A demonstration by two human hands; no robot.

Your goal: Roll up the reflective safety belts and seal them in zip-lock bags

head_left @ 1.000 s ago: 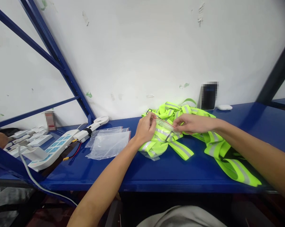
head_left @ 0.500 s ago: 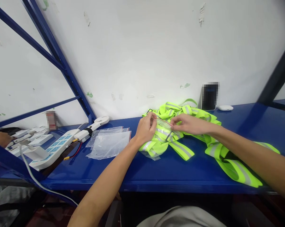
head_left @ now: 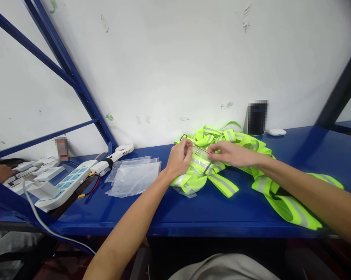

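Observation:
Both hands are at the top edge of a clear zip bag [head_left: 199,151] with a red line along its mouth. Its left corner is pinched in my left hand [head_left: 179,157]. My right hand [head_left: 226,153] pinches the same edge farther right, thumb and finger together. A folded yellow-green reflective strap [head_left: 189,177] with a grey stripe shows inside or right under the bag; part of it is hidden by my left hand. Behind and to the right lies a pile of the same reflective straps [head_left: 230,136], with one loose length [head_left: 294,212] under my right forearm.
Flat empty zip bags [head_left: 136,177] lie left of my left forearm. Farther left are a small white fan [head_left: 124,149], a power strip [head_left: 67,184] and another person's hand [head_left: 0,172]. A phone [head_left: 257,118] leans on the wall beside a white case [head_left: 276,132].
My right hand has slid slightly left along the bag's red edge. My left hand holds its corner as before. The whole view has shifted a little.

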